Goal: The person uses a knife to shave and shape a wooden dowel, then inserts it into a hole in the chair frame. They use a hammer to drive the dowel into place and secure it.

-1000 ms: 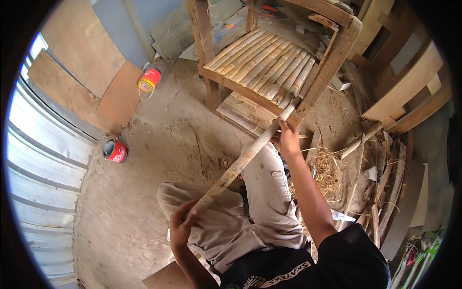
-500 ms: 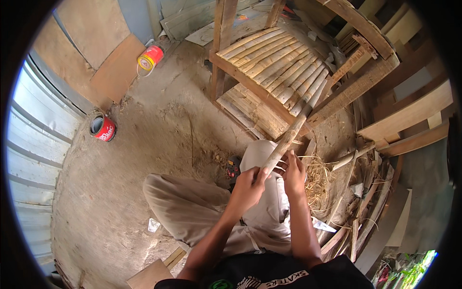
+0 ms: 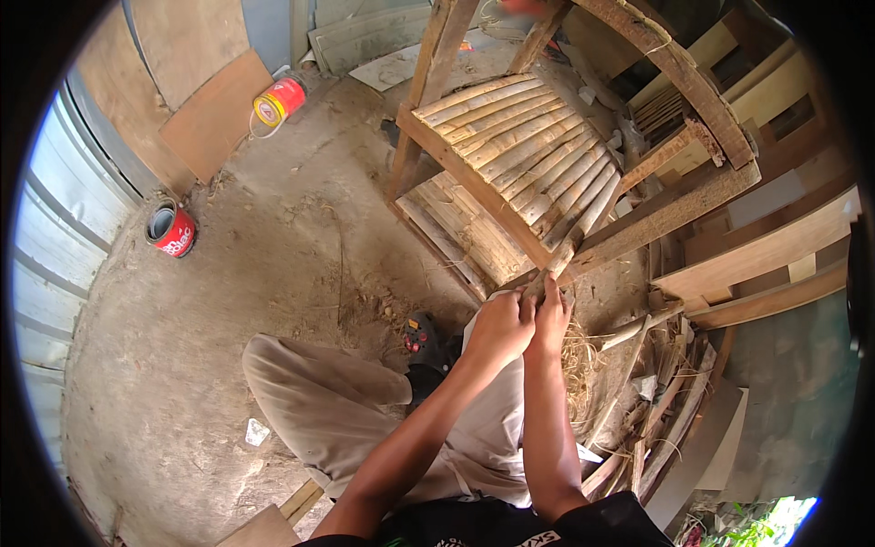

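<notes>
closed grip, left hand (image 3: pixel 503 325) and right hand (image 3: pixel 550 319) side by side around the near end of a bamboo slat (image 3: pixel 567 250), forearms (image 3: pixel 421 436) converging forward, bamboo-slatted seat (image 3: pixel 521 146) just beyond

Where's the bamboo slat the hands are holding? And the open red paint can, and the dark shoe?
Bamboo slat (image 3: pixel 569 248): head view, on its bare stretch.
Red paint can (image 3: pixel 177 234): head view, on its red side.
Dark shoe (image 3: pixel 422 338): head view, on its upper.

A rough woodworking shop, shown by scrap wood (image 3: pixel 680 417) and curly shavings (image 3: pixel 578 372) at right, a slatted wooden frame (image 3: pixel 515 141) far right, plywood sheets (image 3: pixel 219 114) far left.
</notes>
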Action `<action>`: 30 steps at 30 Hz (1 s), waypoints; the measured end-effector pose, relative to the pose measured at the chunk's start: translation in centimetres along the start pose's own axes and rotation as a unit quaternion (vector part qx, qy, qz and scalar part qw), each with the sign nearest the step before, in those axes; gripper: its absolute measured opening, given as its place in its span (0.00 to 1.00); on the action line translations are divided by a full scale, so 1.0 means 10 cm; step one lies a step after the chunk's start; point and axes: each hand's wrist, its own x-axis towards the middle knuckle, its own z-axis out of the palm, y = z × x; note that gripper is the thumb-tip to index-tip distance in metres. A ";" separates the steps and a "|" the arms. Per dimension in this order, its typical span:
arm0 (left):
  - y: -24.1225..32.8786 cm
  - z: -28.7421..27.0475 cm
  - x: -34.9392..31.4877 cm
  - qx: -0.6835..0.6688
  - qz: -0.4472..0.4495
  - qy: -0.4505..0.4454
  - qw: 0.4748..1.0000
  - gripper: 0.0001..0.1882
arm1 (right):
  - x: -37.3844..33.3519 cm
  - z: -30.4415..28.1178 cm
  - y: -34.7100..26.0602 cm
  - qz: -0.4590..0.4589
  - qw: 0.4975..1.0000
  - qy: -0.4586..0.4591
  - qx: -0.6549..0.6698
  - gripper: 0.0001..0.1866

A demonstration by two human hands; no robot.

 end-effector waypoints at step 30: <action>0.14 0.13 0.52 -0.019 -0.115 -0.095 0.989 0.20 | 0.45 0.02 -0.08 -0.067 0.996 0.058 0.005 0.19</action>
